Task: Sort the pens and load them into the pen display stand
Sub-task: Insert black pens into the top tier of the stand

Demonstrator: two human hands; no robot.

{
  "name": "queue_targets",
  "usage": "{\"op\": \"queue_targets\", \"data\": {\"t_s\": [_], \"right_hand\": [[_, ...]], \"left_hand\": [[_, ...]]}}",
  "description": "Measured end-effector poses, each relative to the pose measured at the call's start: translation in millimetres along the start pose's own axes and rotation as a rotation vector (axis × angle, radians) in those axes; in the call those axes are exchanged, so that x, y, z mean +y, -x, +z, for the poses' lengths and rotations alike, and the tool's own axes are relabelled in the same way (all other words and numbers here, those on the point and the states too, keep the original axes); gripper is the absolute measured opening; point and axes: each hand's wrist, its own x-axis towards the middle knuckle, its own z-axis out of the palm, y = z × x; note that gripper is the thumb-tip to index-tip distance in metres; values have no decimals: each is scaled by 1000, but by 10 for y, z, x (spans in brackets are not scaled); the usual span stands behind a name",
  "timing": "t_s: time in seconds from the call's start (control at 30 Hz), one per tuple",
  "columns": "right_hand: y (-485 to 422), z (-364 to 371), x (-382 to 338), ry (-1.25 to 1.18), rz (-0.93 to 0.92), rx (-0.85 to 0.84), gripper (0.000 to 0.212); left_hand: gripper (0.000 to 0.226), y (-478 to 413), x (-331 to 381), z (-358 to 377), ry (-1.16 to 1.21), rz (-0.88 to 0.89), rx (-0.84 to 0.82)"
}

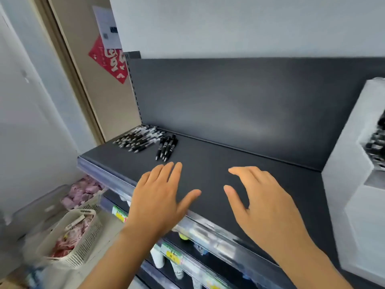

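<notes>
A dark grey shelf (229,163) with a matching back panel (250,97) stood against a white wall (229,24). Left of it, a beige door (93,97) carried a red decoration (105,62) and a white notice (106,26). Baskets (83,240) sat below, beside stocked lower shelves (200,232).

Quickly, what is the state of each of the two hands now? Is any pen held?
Left hand: open, fingers straight, holding nothing, above the dark grey shelf.
Right hand: open, fingers loosely bent, holding nothing; no pen.
</notes>
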Motion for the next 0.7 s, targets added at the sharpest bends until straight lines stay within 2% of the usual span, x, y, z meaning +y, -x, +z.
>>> {"op": "queue_targets", "data": {"t_s": [0.2, 0.33, 0.47, 0.7], "right_hand": [[-599, 1027, -853, 32, 94, -215, 33], [-1052, 1481, -1196, 58, 212, -328, 31], [-1438, 1715, -1225, 97, 355, -348, 28], [-2199, 2253, -1007, 140, 542, -351, 40]], "left_hand": [[90, -162, -1329, 488, 19, -10, -18], [89, -454, -1934, 598, 37, 26, -29], [86, -887, -2179, 697, 81, 85, -13], [85, -1652, -2229, 923, 121, 193, 43]]}}
